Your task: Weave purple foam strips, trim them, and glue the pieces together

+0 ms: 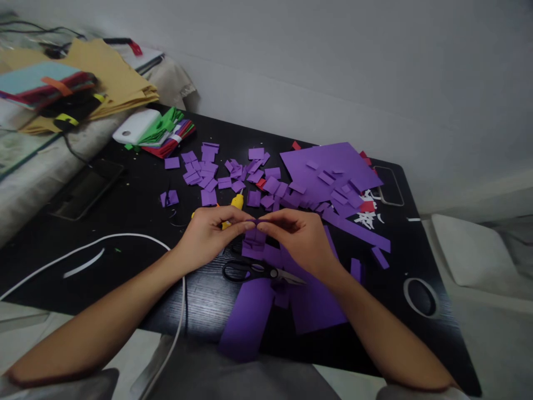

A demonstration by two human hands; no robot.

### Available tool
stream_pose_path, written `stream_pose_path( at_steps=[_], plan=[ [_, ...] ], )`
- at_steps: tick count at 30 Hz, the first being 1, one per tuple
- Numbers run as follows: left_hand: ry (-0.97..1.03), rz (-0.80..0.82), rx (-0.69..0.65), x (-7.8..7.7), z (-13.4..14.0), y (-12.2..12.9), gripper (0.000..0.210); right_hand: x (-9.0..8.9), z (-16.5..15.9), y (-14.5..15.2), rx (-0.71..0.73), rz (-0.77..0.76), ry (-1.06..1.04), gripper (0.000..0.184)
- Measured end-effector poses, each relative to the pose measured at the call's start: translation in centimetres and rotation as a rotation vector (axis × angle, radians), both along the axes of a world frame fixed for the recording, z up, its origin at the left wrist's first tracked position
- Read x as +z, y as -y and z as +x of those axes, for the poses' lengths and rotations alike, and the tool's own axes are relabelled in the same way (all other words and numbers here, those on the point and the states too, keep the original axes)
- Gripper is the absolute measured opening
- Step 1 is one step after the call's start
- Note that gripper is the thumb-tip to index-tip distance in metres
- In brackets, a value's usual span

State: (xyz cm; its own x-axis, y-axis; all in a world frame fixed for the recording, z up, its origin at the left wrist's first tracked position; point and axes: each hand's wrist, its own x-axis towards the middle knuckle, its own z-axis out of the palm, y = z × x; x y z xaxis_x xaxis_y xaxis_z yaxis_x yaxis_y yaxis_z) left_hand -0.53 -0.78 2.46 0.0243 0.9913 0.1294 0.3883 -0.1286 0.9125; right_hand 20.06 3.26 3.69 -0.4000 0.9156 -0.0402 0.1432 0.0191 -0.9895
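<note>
My left hand (pixel 216 230) and my right hand (pixel 297 236) meet over the middle of the table, thumbs and fingers pinching a small piece of purple paper (pixel 256 221) between them. Its edges are mostly hidden by my fingertips. Just below lie more small purple pieces and a pair of black-handled scissors (pixel 262 272), resting on larger purple sheets (pixel 250 311). Partly behind my left hand is a yellow glue gun (pixel 237 201). Many cut and folded purple pieces (pixel 204 169) are scattered beyond both hands.
A large purple sheet (pixel 325 161) and white paper scraps (pixel 367 214) lie at the back right, near a phone (pixel 388 185). A tape roll (pixel 420 297) sits at the right. A white cable (pixel 125 235) crosses the left side. Coloured paper stacks (pixel 166 133) stand at the back left.
</note>
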Motion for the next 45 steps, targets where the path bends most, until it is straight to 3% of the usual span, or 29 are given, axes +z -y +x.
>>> stream_pose_path(
  at_steps=[3, 15, 24, 28, 36, 39, 43, 45],
  plan=[
    [-0.002, -0.007, 0.003, 0.0, -0.1, 0.0, 0.019, 0.0, 0.2, -0.2, 0.031, -0.060, -0.043, 0.021],
    [0.010, 0.003, -0.030, 0.1, -0.2, 0.1, 0.019, 0.1, 0.2, -0.3, -0.010, 0.009, 0.033, 0.014],
    [0.293, -0.104, 0.023, -0.1, -0.1, -0.4, 0.026, 0.5, -0.1, 0.2, 0.038, -0.100, -0.152, 0.028],
    [0.323, -0.112, 0.033, -0.3, -0.2, -0.6, 0.026, 0.9, -0.2, 0.4, 0.036, -0.090, -0.166, 0.026],
    [0.293, 0.045, 0.061, -0.8, -0.1, -0.3, 0.019, 0.7, -0.3, 0.1, -0.025, -0.047, -0.242, 0.015],
    [0.174, 0.223, 0.069, -0.9, -0.1, -0.2, 0.014, 0.7, -0.2, -0.2, -0.016, -0.169, -0.243, 0.020],
    [-0.122, 0.532, 0.075, -0.9, -0.5, 0.1, 0.026, 0.9, 0.0, -0.4, 0.070, -0.428, -0.335, 0.023],
    [-0.220, 0.617, 0.054, -1.0, -0.6, 0.2, 0.031, 1.0, 0.0, -0.5, 0.077, -0.476, -0.366, 0.025]
  ],
)
